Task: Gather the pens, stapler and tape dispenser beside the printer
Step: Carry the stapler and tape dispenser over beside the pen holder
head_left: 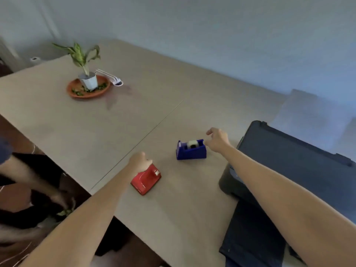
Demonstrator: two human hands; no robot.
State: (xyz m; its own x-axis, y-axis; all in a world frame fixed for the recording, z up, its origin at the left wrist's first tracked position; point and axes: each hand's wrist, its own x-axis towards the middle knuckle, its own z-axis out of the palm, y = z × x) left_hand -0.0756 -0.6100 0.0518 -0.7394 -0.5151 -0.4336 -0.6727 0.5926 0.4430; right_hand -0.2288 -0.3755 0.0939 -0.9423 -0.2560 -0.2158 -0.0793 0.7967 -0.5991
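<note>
A red stapler (146, 179) lies flat on the beige table (173, 209), left of the dark printer (292, 162). My left hand (139, 162) is curled over the stapler's far end, its fingers hidden. A blue tape dispenser (191, 150) with a white roll stands farther back, between the stapler and the printer. My right hand (218, 140) hovers at the dispenser's right end with fingers apart, holding nothing. Some white pens (109, 76) lie far off at the back left, beside the plant.
A potted plant (87, 78) in a white pot stands on an orange saucer (75, 93) at the back left. The table's left edge runs diagonally; beyond it another person's arm and dark clothing (28, 182) show. A seam crosses the tabletop.
</note>
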